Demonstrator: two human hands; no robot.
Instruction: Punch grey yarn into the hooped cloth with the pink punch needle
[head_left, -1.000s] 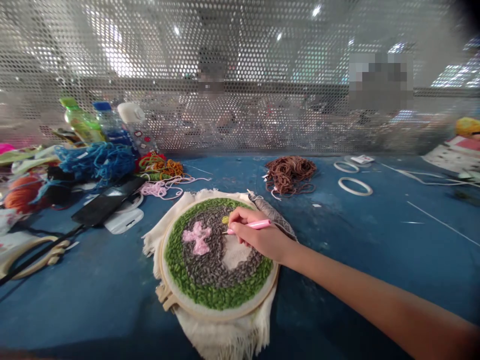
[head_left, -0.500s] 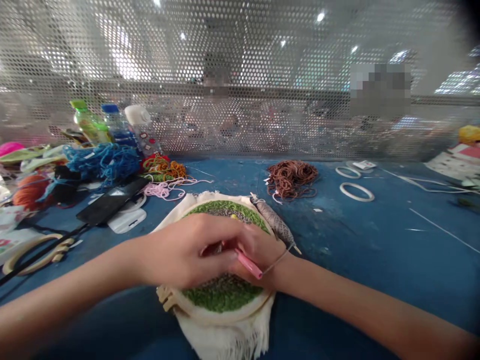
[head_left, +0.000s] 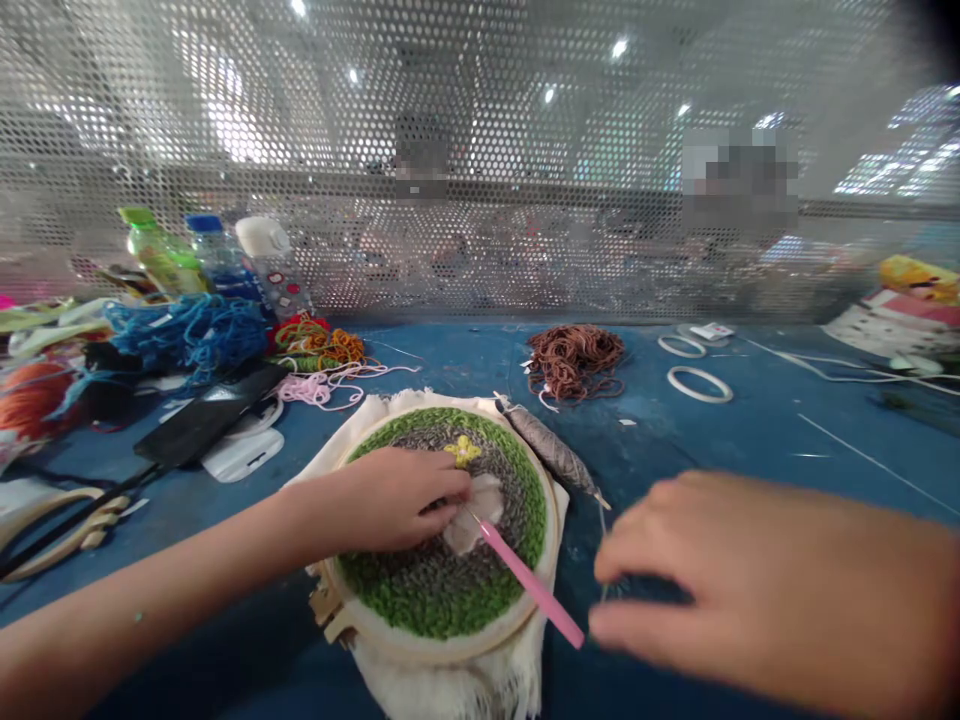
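A round embroidery hoop [head_left: 556, 545] holds cream cloth worked in green and grey loops, with a small yellow flower [head_left: 463, 452] and a bare patch [head_left: 491, 495] near its middle. My left hand [head_left: 397, 498] lies over the hoop, its thumb and fingers closed at the metal tip of a pink punch needle [head_left: 531, 583]. The tool's handle slants down and right across the hoop's edge. Right of the handle, my right hand [head_left: 720, 580] is raised and motion-blurred, thumb and fingers apart. Grey yarn from a wound spindle [head_left: 551, 445] runs down past its fingertips.
Brown yarn [head_left: 574, 362] and white rings [head_left: 699, 384] lie beyond the hoop. On the left are blue yarn [head_left: 191, 335], a black phone [head_left: 210, 415], another wooden hoop [head_left: 52, 500] and several bottles [head_left: 274, 265]. A perforated metal screen [head_left: 480, 250] stands behind, with people beyond it.
My right hand has left the hoop and moved right, off the punch needle. My left hand stays at the hoop, now at the needle's tip. The flower and bare patch have come into sight.
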